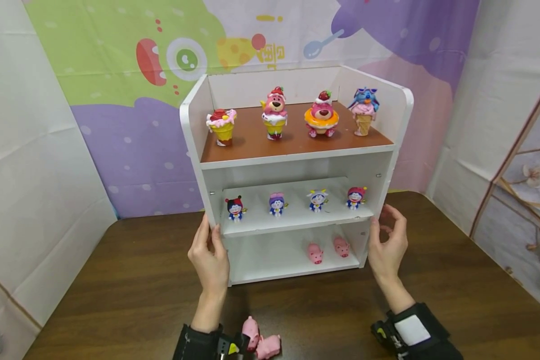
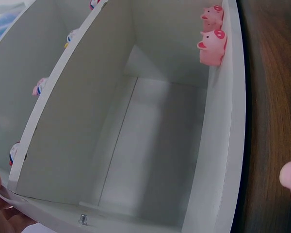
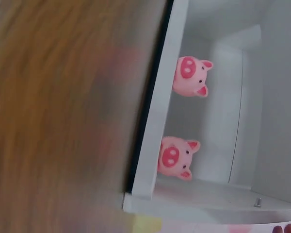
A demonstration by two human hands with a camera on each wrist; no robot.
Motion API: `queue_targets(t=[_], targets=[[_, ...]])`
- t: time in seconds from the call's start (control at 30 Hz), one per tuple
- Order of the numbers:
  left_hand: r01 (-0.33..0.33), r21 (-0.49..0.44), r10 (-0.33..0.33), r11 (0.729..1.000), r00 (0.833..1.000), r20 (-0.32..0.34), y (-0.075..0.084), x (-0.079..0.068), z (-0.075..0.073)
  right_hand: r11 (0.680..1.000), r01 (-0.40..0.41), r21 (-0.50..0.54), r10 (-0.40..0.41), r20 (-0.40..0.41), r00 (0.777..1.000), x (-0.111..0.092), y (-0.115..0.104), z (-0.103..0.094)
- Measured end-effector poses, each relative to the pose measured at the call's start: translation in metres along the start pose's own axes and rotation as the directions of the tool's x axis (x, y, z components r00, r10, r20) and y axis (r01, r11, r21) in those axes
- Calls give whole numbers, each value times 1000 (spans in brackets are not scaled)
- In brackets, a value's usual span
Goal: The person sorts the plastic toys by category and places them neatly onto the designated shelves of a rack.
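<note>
A small white three-tier shelf point(image 1: 292, 156) stands on the table. My left hand point(image 1: 211, 260) holds its left side panel, thumb at the front edge and fingers along the outside. At the right side panel, my right hand point(image 1: 389, 247) grips the front edge with bent fingers partly hidden behind the panel. On the bottom tier, toward the right, sit two pink toy pigs, one nearer the middle point(image 1: 315, 253) and one closer to the right wall point(image 1: 341, 247). Both pigs face outward in the right wrist view, near the shelf's front lip point(image 3: 154, 131).
Several small blue-and-white figurines point(image 1: 277, 204) line the middle tier. The brown top tier carries an ice-cream cup figurine point(image 1: 222, 127), two pink bears and a blue figure on a cone point(image 1: 363, 112). Two more pink pigs point(image 1: 268, 346) lie on the wooden table point(image 1: 117, 290) near my left wrist.
</note>
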State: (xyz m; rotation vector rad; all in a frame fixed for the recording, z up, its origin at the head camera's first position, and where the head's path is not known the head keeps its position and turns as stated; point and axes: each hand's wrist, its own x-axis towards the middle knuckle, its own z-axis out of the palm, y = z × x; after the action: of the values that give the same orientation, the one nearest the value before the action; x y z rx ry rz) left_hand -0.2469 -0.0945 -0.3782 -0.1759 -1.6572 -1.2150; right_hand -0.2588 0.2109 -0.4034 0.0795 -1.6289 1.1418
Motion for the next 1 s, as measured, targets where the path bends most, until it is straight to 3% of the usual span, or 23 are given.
queue_targets(t=[0.47,0.87,1.0], targets=[[-4,13,4,1000,1000,1,-1,0,0,996,-74,-41,77,70,995,-2,3,-1],[-8,20,8,1000,1000,1,2,2,-2,996,-82,-32,84,84,993,0,6,-1],[-12,25,11,1000,999,30,2,3,-6,997,-77,-23,79,79,994,0,6,0]])
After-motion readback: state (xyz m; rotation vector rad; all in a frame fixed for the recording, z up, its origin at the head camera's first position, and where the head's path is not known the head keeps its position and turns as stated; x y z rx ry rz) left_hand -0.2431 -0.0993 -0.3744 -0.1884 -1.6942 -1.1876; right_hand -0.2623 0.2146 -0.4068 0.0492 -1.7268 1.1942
